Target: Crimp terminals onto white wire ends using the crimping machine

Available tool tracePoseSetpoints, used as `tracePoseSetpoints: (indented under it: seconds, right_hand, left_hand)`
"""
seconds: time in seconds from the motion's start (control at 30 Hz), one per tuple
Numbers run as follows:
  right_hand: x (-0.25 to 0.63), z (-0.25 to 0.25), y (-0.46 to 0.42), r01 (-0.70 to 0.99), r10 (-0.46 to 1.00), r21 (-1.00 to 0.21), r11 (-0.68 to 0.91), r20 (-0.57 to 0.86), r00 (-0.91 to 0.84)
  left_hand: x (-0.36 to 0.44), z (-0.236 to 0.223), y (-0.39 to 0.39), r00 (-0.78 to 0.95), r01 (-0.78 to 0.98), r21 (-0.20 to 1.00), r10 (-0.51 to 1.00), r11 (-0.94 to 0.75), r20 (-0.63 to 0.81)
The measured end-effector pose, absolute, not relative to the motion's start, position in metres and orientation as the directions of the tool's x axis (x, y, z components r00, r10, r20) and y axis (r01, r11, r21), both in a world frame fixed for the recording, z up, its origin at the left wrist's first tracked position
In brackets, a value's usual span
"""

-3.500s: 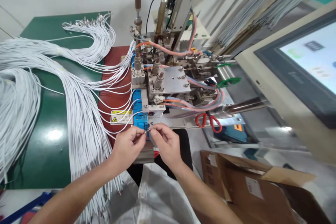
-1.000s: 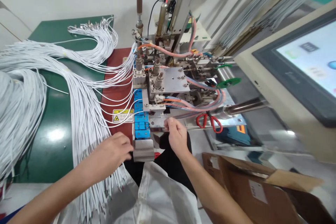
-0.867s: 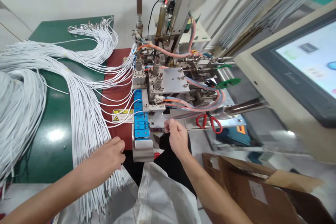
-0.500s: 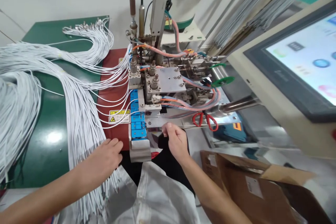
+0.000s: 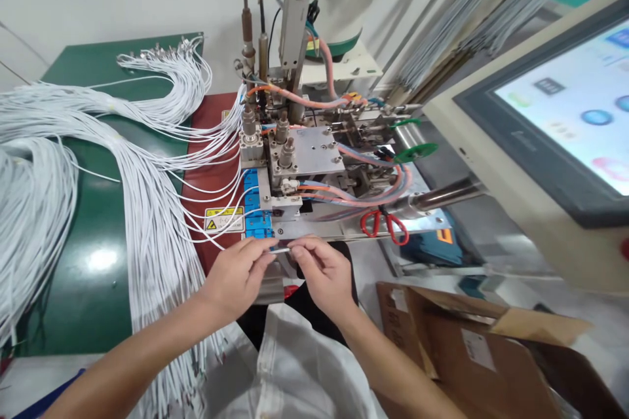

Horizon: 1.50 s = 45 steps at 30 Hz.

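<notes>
My left hand (image 5: 233, 278) pinches a white cable (image 5: 280, 251) between thumb and fingers, just in front of the row of blue clamp blocks (image 5: 256, 201). A short length of it spans the gap to my right hand (image 5: 324, 275), whose thumb and fingertips are closed on its end. Detail at the cable's tip is hidden by the fingers. Other white cables run from the blue blocks leftward into a thick cable bundle (image 5: 154, 262), which hangs over the table's near edge beside my left forearm.
Behind the blocks stands a metal machine (image 5: 314, 147) with air hoses. Red-handled scissors (image 5: 384, 226) lie on its right edge, near a wire spool (image 5: 411, 141). A touchscreen panel (image 5: 565, 98) juts in at right, above an open cardboard box (image 5: 472, 347). The table (image 5: 98, 288) is green.
My left hand has moved right and up from the bundle to the front of the blue blocks. My right hand has shifted slightly; both hands now meet at the cable.
</notes>
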State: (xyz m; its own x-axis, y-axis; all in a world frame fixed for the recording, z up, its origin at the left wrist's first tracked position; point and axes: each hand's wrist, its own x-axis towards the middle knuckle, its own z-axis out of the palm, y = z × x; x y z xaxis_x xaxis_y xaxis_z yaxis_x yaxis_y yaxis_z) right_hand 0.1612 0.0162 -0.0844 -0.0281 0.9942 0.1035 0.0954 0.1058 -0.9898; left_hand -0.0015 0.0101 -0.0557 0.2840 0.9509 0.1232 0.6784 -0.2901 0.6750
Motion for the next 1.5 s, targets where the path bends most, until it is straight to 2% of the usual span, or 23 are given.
tracePoseSetpoints:
  seconds: [0.07,0.13,0.3,0.43,0.6,0.9,0.97,1.03,1.1,1.17,1.37,1.5]
  right_hand:
    - [0.161,-0.08,0.021,0.146,0.985,-0.978,0.152,0.138,-0.101]
    - [0.16,-0.078,0.024,0.128,0.983,-0.98,0.154,0.139,-0.121]
    - [0.152,-0.086,0.019,-0.003,0.996,-0.996,0.091,0.091,0.02]
    - [0.146,-0.087,0.017,0.05,0.987,-0.986,0.161,0.162,0.021]
    - [0.145,-0.08,0.018,0.146,0.985,-0.975,0.17,0.175,0.016]
    - [0.127,-0.089,0.014,0.024,0.985,-0.994,0.11,0.112,0.13]
    - [0.123,-0.088,0.015,0.049,0.978,-0.988,0.144,0.149,0.148]
    - [0.123,-0.087,0.017,0.142,0.956,-0.963,0.227,0.248,0.155]
    - [0.126,-0.086,0.02,0.243,0.93,-0.918,0.315,0.349,0.113]
    - [0.131,-0.084,0.023,0.295,0.923,-0.886,0.358,0.384,0.031]
    - [0.152,-0.075,0.033,0.31,0.932,-0.883,0.352,0.301,-0.2]
    - [0.161,-0.07,0.041,0.349,0.886,-0.848,0.399,0.257,-0.386]
  left_hand:
    - [0.003,-0.059,0.009,0.249,0.633,0.725,0.958,-0.272,0.141]
    - [0.007,-0.061,0.008,0.195,0.591,0.771,0.969,-0.239,0.152]
    - [0.008,-0.057,0.01,0.097,0.5,0.862,0.994,-0.085,0.041]
    - [0.006,-0.059,0.01,0.115,0.484,0.874,0.993,-0.043,-0.014]
    - [0.004,-0.064,0.01,0.131,0.47,0.883,0.989,0.001,-0.071]
    - [0.008,-0.06,0.009,0.052,0.351,0.929,0.988,0.115,-0.142]
    - [0.008,-0.061,0.008,0.027,0.341,0.932,0.989,0.125,-0.143]
    - [0.008,-0.062,0.007,0.011,0.351,0.928,0.991,0.121,-0.133]
    - [0.008,-0.064,0.007,0.004,0.373,0.921,0.993,0.11,-0.12]
    - [0.007,-0.064,0.007,0.008,0.403,0.91,0.994,0.1,-0.113]
    - [0.002,-0.059,0.01,0.089,0.57,0.822,0.994,0.005,-0.068]
    - [-0.002,-0.053,0.012,0.239,0.674,0.725,0.97,-0.14,-0.035]
